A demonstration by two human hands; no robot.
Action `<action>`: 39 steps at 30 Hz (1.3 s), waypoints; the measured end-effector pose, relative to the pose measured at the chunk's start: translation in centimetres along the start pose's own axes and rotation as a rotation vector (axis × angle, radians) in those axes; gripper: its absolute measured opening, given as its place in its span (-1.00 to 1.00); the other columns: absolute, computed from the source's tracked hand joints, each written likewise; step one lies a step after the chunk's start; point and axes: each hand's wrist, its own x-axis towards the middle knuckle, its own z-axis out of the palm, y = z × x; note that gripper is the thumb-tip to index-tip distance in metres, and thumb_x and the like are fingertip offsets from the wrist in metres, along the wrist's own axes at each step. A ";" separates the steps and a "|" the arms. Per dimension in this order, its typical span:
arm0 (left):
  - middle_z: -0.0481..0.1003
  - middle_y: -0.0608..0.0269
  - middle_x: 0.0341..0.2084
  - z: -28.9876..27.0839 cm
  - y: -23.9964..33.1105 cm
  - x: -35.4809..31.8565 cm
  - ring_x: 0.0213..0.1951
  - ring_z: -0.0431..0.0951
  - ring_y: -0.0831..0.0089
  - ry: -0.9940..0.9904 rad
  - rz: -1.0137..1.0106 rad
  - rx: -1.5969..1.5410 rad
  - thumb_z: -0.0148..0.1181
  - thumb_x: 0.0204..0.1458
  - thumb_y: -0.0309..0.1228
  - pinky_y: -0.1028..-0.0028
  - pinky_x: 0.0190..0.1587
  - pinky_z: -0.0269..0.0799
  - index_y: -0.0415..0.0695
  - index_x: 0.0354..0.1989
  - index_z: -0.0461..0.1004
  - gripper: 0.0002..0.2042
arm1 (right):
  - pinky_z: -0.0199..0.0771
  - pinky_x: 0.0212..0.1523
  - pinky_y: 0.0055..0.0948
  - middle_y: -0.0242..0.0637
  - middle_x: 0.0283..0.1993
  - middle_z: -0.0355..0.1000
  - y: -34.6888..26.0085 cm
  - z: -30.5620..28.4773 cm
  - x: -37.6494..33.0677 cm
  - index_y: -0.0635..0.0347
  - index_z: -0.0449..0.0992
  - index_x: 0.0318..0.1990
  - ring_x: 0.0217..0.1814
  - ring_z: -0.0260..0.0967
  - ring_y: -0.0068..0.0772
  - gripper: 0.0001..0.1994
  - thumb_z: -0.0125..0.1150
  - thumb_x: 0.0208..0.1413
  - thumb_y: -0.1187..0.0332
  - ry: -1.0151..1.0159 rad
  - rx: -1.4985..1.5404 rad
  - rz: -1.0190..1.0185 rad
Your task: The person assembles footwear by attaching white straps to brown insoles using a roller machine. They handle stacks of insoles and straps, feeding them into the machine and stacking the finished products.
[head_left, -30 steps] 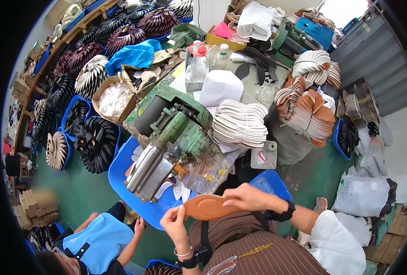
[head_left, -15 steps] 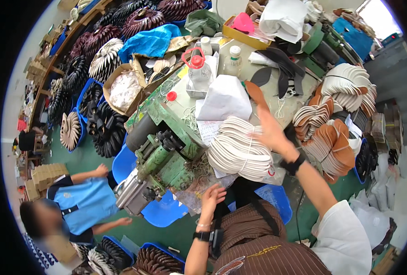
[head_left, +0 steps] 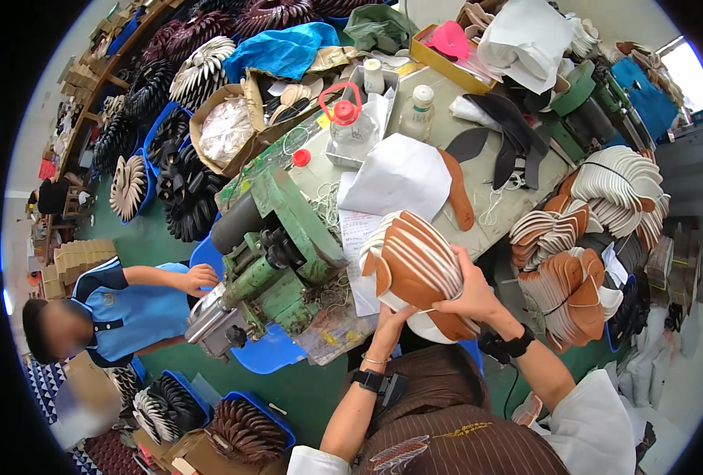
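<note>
A thick bundle of insoles [head_left: 416, 260], brown on their faces with white edges, is held up at the near edge of the workbench. Under its lower left side, my left hand [head_left: 391, 326] grips it with the fingers partly hidden. On the right side my right hand [head_left: 475, 291] is wrapped round it, thumb across the brown face. Below the bundle, more brown and white insole ends [head_left: 445, 324] show near my lap. A single brown insole [head_left: 456, 190] lies on the bench beside a crumpled white sheet [head_left: 403, 174].
A green machine [head_left: 288, 253] stands left of the bundle. Bottles [head_left: 419, 111], dark insole pieces [head_left: 503, 131] and a yellow box [head_left: 450, 59] sit farther back. Stacked insoles [head_left: 565, 289] are at the right. A person in a blue shirt [head_left: 150, 317] is at the left.
The bundle, lying on the bench with white edges up, has been lifted and turned to show brown faces. Both hands have moved from apart onto it. My view has shifted slightly.
</note>
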 end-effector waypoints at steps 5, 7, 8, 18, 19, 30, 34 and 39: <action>0.30 0.12 0.17 4.2 3.3 0.5 0.17 0.33 0.31 0.026 0.056 0.160 0.30 -0.03 -0.46 0.35 0.20 0.27 -0.27 0.30 0.07 -0.28 | 0.27 0.20 -0.24 0.05 0.12 0.33 -0.8 -0.7 0.1 0.33 0.00 0.30 0.20 0.31 -0.14 0.08 0.58 -0.34 0.10 0.154 0.004 -0.278; 0.32 0.13 0.15 4.6 3.6 0.7 0.15 0.35 0.31 0.027 0.186 0.183 0.33 -0.06 -0.47 0.34 0.18 0.29 -0.27 0.27 0.12 -0.30 | 0.29 0.19 -0.30 -0.01 0.12 0.34 -2.5 -0.8 0.0 0.37 0.01 0.29 0.17 0.33 -0.24 0.08 0.60 -0.34 0.10 0.192 -0.080 -0.247; 0.33 0.13 0.14 4.8 3.7 0.8 0.13 0.37 0.32 0.026 0.250 0.193 0.34 -0.08 -0.47 0.34 0.17 0.30 -0.27 0.25 0.14 -0.31 | 0.30 0.18 -0.33 -0.03 0.11 0.35 -3.1 -0.8 -0.2 0.38 0.02 0.28 0.15 0.33 -0.30 0.07 0.61 -0.35 0.11 0.212 -0.123 -0.230; 0.46 0.14 -0.04 2.9 3.0 2.1 -0.01 0.45 0.38 0.145 0.161 0.249 0.39 -0.23 -0.63 0.40 0.01 0.41 -0.30 0.10 0.32 -0.38 | 0.28 0.18 -0.30 -0.13 0.15 0.25 -4.8 -1.6 1.6 0.38 -0.01 0.30 0.17 0.26 -0.27 0.01 0.58 -0.25 0.25 0.874 0.196 -0.417; 0.46 0.15 -0.03 0.4 0.9 2.6 -0.03 0.48 0.35 0.179 0.138 0.415 0.35 -0.18 -0.66 0.38 -0.02 0.44 -0.33 0.11 0.31 -0.41 | 0.29 0.19 -0.30 -0.12 0.11 0.30 -5.5 -3.6 2.4 0.35 0.02 0.27 0.13 0.31 -0.25 -0.16 0.46 -0.08 0.34 1.048 0.372 -0.355; 0.54 0.09 -0.11 -10.2 -4.4 7.1 -0.15 0.59 0.28 0.239 -0.369 -0.171 0.27 0.00 -0.51 0.35 -0.07 0.54 -0.38 -0.01 0.43 -0.63 | 0.42 0.12 -0.37 -0.23 0.15 0.39 -7.0 1.6 -0.1 0.28 0.22 0.26 0.10 0.40 -0.38 -0.39 0.11 0.22 0.03 0.008 1.209 0.157; 0.54 0.07 -0.10 -2.2 2.5 -0.8 -0.14 0.58 0.26 0.073 -0.247 -0.513 -0.19 0.27 -0.22 0.29 -0.04 0.52 -0.34 0.05 0.39 -0.57 | 0.25 0.24 -0.40 -0.20 0.28 0.21 -8.7 5.1 -1.2 0.32 0.06 0.33 0.28 0.21 -0.40 -0.27 0.19 0.18 0.05 -0.178 0.988 -0.071; 0.08 0.11 0.33 -0.6 12.0 -13.8 0.26 0.24 0.21 -0.088 0.499 -0.340 0.20 0.04 0.10 0.25 0.26 0.22 -0.21 0.37 -0.12 -0.09 | 0.06 0.33 -0.39 -0.21 0.32 0.14 -10.7 11.3 -2.9 0.33 -0.01 0.37 0.34 0.09 -0.37 -0.21 0.14 0.19 -0.03 -0.417 0.770 -0.134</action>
